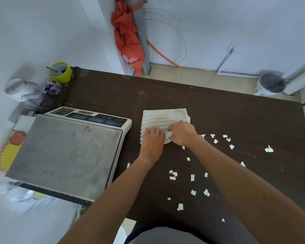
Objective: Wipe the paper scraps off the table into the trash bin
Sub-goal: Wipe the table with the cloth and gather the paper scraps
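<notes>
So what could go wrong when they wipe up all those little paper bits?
1. The paper scraps lie spread wide, some close to the edges of the table. A sweep of the cloth could knock them onto the floor.
2. The trash bin stands on the floor past the far corner, so pushed scraps might miss it.
3. One scrap lies near the scale and could slide underneath.
</notes>
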